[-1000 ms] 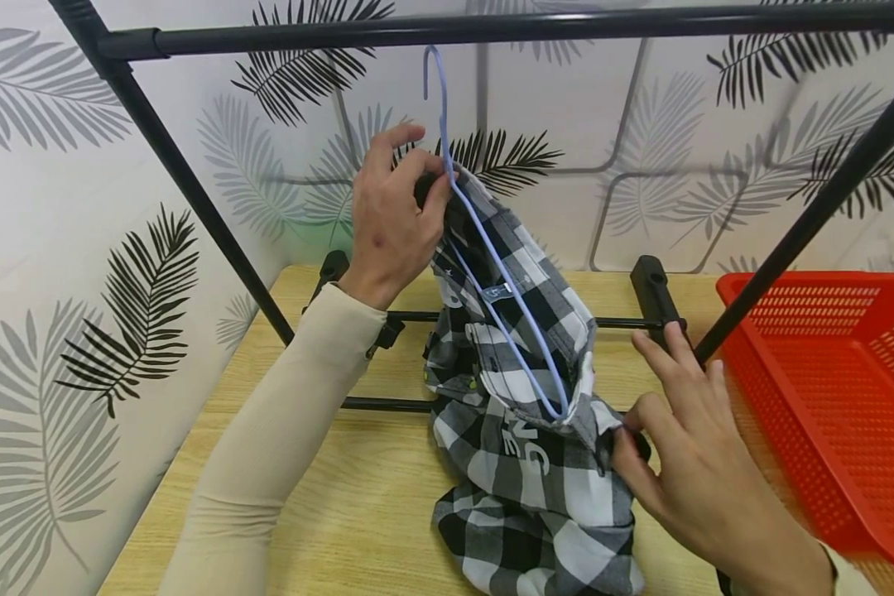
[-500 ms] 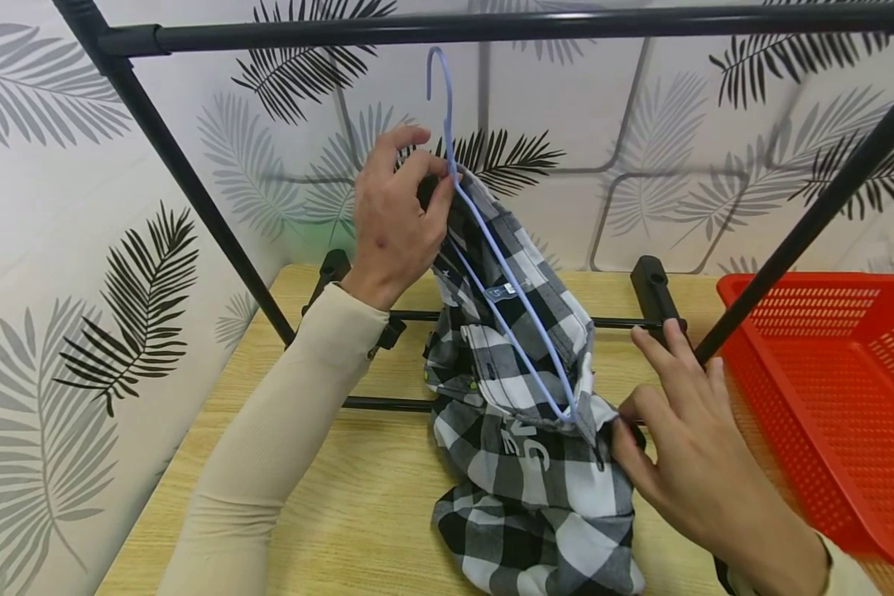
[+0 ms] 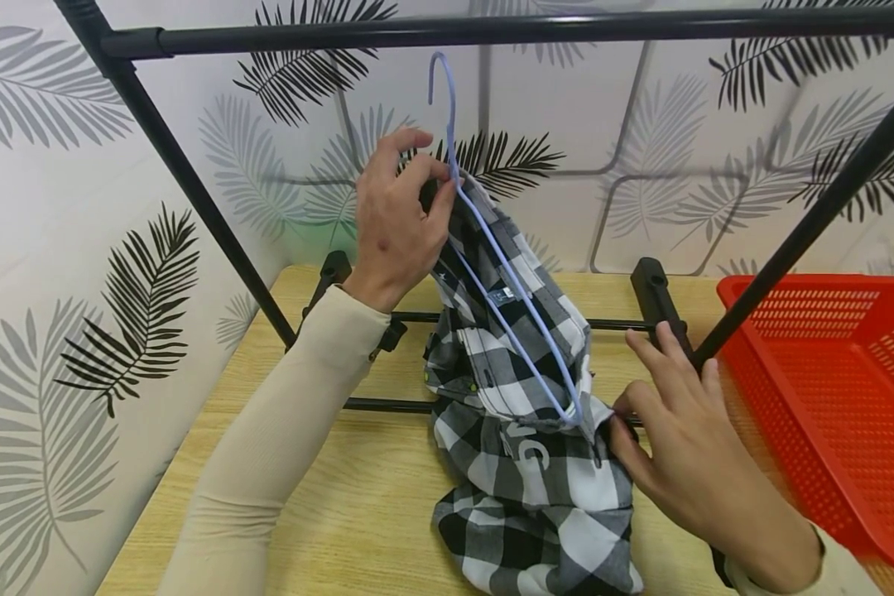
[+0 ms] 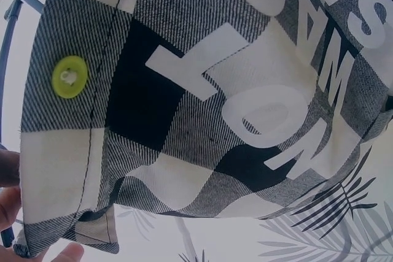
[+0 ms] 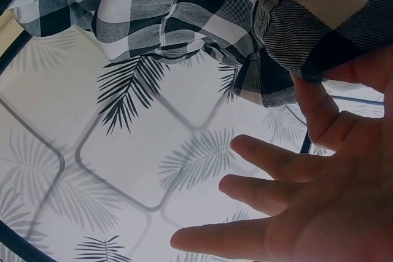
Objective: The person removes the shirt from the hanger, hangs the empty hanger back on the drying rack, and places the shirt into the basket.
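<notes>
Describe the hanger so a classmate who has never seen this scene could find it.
Start at the black bar across the top, then drop to the checked shirt below. The hanger rises out of it, its hook beneath the bar. Its thin, pale blue-purple colouring sets it apart from both.

1. Checked shirt [image 3: 521,488]: woven cotton-like cloth, matt and creased; close up, its grey squares show fine, slightly rough threads.
2. Lettering [image 4: 288,104] on the shirt: white, flat and smooth, apparently printed.
3. Button [image 4: 70,77]: yellow-green, plastic-looking, smooth with a light sheen.
4. Hanger [image 3: 512,275]: thin, smooth, lilac-blue; plastic or coated wire, I cannot tell which.
5. Rack bar [image 3: 492,30]: black tubing, metal-looking, smooth and softly glossy.
6. Basket [image 3: 771,430]: glossy red plastic, perforated.
7. Tabletop [image 3: 328,488]: pale wood or wood-look board, smooth, grained.
8. Wall covering [image 3: 566,223]: smooth, printed, mostly matt.
9. Left sleeve [image 3: 276,430]: cream knit-like cloth, matt.
</notes>
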`<state>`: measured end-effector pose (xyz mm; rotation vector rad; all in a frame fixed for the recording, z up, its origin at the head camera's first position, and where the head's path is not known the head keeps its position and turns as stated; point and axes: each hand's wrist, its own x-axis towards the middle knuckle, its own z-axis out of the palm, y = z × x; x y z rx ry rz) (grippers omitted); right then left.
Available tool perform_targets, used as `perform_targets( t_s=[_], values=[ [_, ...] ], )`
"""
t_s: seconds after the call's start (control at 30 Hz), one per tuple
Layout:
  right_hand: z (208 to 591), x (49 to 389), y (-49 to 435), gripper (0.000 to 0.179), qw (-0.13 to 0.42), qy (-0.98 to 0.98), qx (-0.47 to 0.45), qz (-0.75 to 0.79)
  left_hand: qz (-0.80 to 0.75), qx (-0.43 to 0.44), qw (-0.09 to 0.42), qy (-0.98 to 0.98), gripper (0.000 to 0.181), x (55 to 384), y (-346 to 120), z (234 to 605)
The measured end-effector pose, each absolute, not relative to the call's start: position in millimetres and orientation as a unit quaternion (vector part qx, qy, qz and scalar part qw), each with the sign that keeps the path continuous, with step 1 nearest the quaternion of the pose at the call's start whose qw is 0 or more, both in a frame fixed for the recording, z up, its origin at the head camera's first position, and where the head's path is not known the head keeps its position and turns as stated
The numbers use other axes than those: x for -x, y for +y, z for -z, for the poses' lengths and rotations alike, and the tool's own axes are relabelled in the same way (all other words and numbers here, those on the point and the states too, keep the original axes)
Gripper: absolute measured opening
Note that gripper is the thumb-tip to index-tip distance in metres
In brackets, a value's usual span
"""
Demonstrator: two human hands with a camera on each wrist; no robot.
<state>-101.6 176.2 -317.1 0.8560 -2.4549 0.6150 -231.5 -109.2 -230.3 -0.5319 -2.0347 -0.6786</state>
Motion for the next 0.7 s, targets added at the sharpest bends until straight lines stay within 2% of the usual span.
perform_targets(
  t_s=[0.3,0.7],
  values=[
    [319.5,103.7,175.7,0.027,0.221,-0.895,-0.319,-0.218,0.273,0.220,0.450,-0.821,0.017,231.6,-109.0,230.9],
    [321.9,103.9,175.9,0.024,0.197,-0.907,-0.306,-0.210,0.271,0.219,0.456,-0.819,0.016,231.5,-108.1,231.8]
  ],
)
